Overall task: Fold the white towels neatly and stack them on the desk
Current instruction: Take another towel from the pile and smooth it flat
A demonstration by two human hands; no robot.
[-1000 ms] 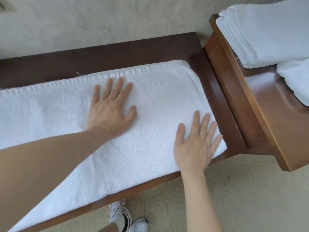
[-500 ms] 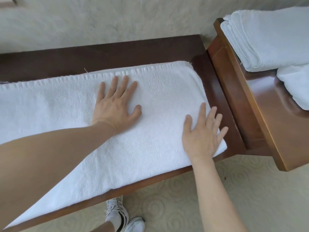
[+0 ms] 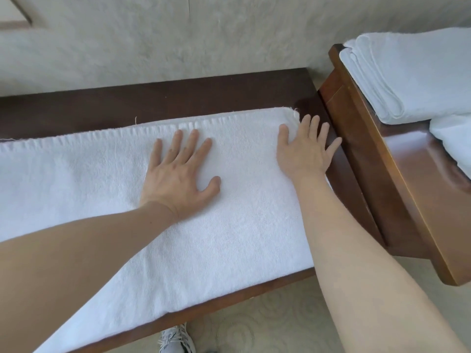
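A long white towel (image 3: 242,225) lies flat along the dark wooden bench (image 3: 178,95), covering most of its top. My left hand (image 3: 178,179) presses flat on the towel's middle, fingers spread and straight. My right hand (image 3: 305,151) lies flat at the towel's far right corner, its fingers reaching past the towel's right edge over the bare wood. On the higher desk (image 3: 407,200) at the right sits a folded white towel (image 3: 413,77), with part of another white towel (image 3: 456,141) beside it.
A pale textured wall (image 3: 204,39) runs behind the bench. Patterned light carpet (image 3: 280,314) lies below the front edge, where my white sneaker (image 3: 175,340) shows. The desk's corner (image 3: 456,278) juts out toward me at the right.
My right hand has slid from the towel's near right corner up along the right edge to the far corner. My left hand has stayed pressed on the towel's middle.
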